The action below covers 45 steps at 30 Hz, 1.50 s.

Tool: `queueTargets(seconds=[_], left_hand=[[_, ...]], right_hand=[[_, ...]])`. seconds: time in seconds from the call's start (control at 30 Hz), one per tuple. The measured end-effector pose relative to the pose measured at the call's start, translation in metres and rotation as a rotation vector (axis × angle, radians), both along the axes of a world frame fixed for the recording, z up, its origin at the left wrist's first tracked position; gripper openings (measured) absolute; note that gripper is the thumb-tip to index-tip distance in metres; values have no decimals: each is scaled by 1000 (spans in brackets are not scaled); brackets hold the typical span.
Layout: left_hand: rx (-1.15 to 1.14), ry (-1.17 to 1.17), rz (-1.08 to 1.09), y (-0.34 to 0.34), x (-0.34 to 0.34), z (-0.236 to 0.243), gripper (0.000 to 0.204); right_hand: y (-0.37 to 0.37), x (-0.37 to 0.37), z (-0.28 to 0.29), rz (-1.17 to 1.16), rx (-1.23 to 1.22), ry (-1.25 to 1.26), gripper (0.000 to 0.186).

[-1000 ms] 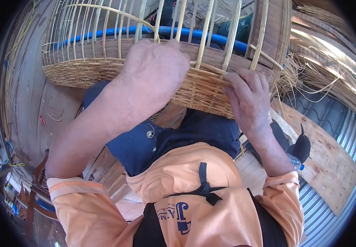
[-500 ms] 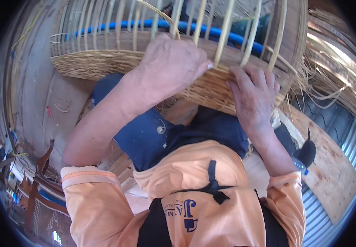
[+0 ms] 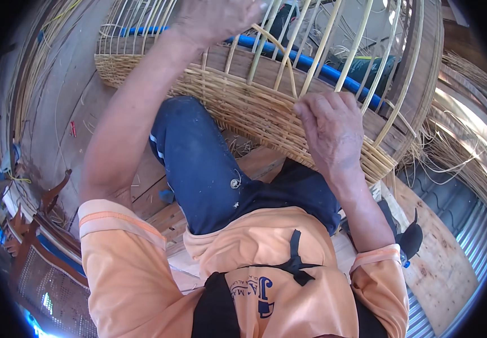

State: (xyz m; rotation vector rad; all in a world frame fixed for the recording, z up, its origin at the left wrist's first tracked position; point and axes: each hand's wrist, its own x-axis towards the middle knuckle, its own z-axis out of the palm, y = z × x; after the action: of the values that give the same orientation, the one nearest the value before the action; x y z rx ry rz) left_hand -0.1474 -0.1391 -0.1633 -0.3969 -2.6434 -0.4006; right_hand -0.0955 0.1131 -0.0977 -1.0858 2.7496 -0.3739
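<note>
A curved panel of tan basketwork (image 3: 243,107), apparently rattan or cane, stretches across my lap, with pale upright stakes (image 3: 314,48) rising from its woven band. At the top of the view, my left hand (image 3: 221,19) is raised over the stakes, its fingers closed and slightly blurred. From beside them a loose weaving strand (image 3: 274,40) bends down to the weave's upper edge. There my right hand (image 3: 333,129) has its thumb and curled fingers pinched on the edge of the panel, close to where the strand enters. Its fingertips are partly hidden.
Behind the stakes runs a blue tube (image 3: 331,70), along a wooden board (image 3: 212,59). Loose cane strips (image 3: 457,135) lie in a heap at the right, above a plywood sheet (image 3: 443,259) and corrugated metal (image 3: 463,236). My blue-trousered knee (image 3: 184,129) is under the panel.
My left hand has lifted off the weave, up and to the left, and the strand now curves between it and the panel. My right hand stays at the weave's edge. The view has shifted.
</note>
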Motion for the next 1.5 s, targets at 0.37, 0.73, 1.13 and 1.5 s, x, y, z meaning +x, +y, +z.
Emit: queueTargets(seconds=[0.37, 0.73, 1.13, 1.5], left_hand=[[-288, -503, 168, -18, 92, 1, 33], [221, -639, 478, -9, 104, 18, 41], [-43, -520, 457, -10, 105, -51, 41], [52, -728, 752, 41, 91, 1, 47]], right_hand=[[4, 0, -13, -45, 66, 159, 22], [6, 14, -32, -70, 13, 216, 23], [13, 23, -29, 18, -160, 181, 34], [135, 89, 21, -575, -514, -106, 22]])
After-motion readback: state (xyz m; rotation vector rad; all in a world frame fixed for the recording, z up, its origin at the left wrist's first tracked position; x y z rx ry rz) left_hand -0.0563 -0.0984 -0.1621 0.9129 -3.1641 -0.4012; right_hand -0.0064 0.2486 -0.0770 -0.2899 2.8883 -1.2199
